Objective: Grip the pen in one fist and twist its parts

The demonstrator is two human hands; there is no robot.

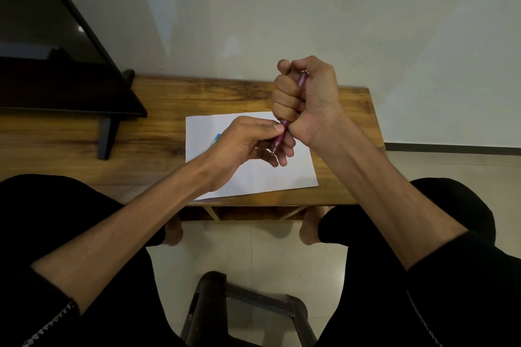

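Your right hand (306,98) fisted the pink pen (282,135) while your left hand (248,141) pinched its tip section, probably mid-disassembly; unscrewing called for opposed twisting.

A low wooden table against a pale wall

The wooden table (174,132) stood flush against a plain off-white wall (366,22), its grain running lengthwise and its top warm brown. A dark flat screen (48,45) on a black stand (107,135) occupied the table's left end. A dark baseboard (451,147) ran along the foot of the wall at right. Below, the floor (253,256) was laid with pale glossy tiles, and a dark stool (248,307) stood near the bottom edge. The light was dim and even.
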